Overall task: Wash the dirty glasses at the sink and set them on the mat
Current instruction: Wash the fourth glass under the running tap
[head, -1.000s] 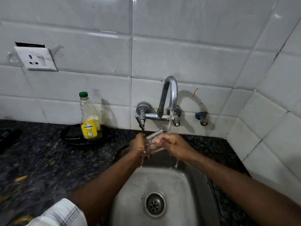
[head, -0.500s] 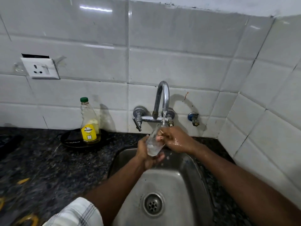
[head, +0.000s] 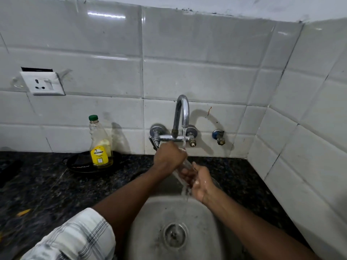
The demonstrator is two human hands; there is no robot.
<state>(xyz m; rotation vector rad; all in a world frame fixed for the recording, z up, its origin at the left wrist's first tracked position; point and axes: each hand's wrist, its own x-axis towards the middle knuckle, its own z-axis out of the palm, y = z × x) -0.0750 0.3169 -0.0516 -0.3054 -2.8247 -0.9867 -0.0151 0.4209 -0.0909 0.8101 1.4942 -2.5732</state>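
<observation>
Glass [head: 183, 166] was tilted just below the tap [head: 181, 113] spout, over the sink [head: 197, 228]. Left hand [head: 170, 156] was curled over its upper end, in the stream. Right hand [head: 199, 182], wet, had fingers wrapped round its lower end. Water ran off underneath. Bottle [head: 100, 145] stood left of the tap on a dark tray [head: 78, 166].

A single wide-angle camera is sitting on the person's head, looking forward and down. It is facing the tiled wall [head: 197, 76] almost squarely, with the tap [head: 181, 117] near mid-frame and the sink [head: 148, 222] lying close below, running off the bottom edge. The bench [head: 47, 188] is stretching away left, and a side wall [head: 309, 128] is angling in on the right.
</observation>
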